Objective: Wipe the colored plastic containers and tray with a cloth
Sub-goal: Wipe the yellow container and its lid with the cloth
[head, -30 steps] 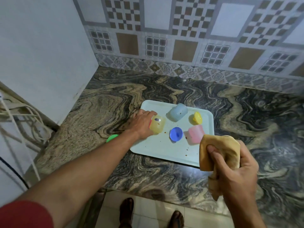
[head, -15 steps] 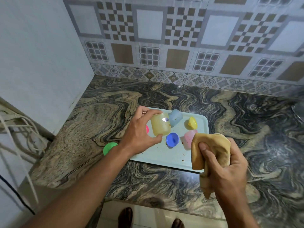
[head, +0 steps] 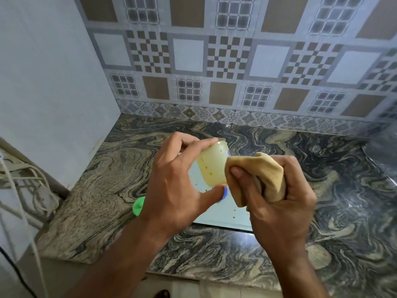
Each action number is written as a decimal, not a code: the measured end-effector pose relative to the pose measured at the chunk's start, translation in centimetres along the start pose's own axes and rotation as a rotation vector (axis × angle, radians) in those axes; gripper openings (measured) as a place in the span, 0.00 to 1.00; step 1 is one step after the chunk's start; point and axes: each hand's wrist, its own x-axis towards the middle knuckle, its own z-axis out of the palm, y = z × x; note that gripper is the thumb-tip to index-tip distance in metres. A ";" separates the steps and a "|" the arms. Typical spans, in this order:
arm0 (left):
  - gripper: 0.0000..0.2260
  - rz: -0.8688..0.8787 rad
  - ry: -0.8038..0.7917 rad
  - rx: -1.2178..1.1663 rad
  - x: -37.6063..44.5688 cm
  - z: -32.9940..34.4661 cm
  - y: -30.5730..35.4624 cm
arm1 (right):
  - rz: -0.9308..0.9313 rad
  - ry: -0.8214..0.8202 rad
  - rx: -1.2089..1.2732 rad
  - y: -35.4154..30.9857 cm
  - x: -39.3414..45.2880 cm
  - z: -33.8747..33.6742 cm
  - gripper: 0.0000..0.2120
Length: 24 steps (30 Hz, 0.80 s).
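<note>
1. the left hand (head: 171, 186) is holding a small translucent yellow plastic cup (head: 211, 164) up above the counter, fingers curled over its top rim and the thumb propping it from below, so the cup is pinched end to end and lying tilted on its side.
2. the right hand (head: 277, 198) is bunching a soft tan cloth (head: 266, 175) in a closed fist, thumb pressed across the front fold, and the cloth is touching the right side of the yellow cup.
3. the yellow cup is showing small brown specks on its wall, so the wiping of this container is judged to be only just starting.
4. the pale blue flat plastic tray (head: 217, 214) is lying on the swirled marble counter (head: 322, 211) below the hands, with a few crumbs on it; most of it is hidden behind the hands.
5. a sliver of a blue plastic piece (head: 224, 193) is peeking out under the left thumb, and a round green plastic lid (head: 138, 205) is lying on the counter just left of the tray.
6. the cup is looking light, thin-walled and slick, so it is likely to squirm or flex under a hard rub; gripping it by rim and base, as now, is leaving the side wall free for the cloth.
7. the cloth is looking limp and pliable, likely to mould round the cup easily.
</note>
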 end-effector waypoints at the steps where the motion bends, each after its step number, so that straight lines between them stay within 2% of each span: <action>1: 0.34 0.011 0.005 0.002 -0.1 0.0 0.4 | -0.025 0.000 -0.036 -0.1 0.2 0.3 0.10; 4: 0.33 0.042 0.046 0.056 -0.6 -0.3 1.7 | -0.060 0.017 -0.128 -0.4 0.7 0.9 0.12; 7: 0.32 0.064 0.109 0.099 -1.1 -0.7 2.5 | -0.023 0.042 -0.107 0.0 1.5 0.9 0.12; 12: 0.31 0.032 0.182 -0.006 -2.0 -1.6 4.2 | 0.153 0.114 0.149 0.8 2.8 -0.3 0.09; 16: 0.30 -0.028 0.233 -0.057 -1.4 -1.5 3.4 | 0.068 0.130 0.288 -0.5 1.8 -0.9 0.06; 21: 0.33 -0.046 0.261 -0.184 -1.5 -0.6 3.0 | 0.034 0.089 0.269 -0.7 -0.2 -0.1 0.07; 24: 0.35 -0.016 0.252 -0.161 -1.3 -0.3 2.6 | 0.023 0.081 0.271 -0.5 0.0 -0.1 0.09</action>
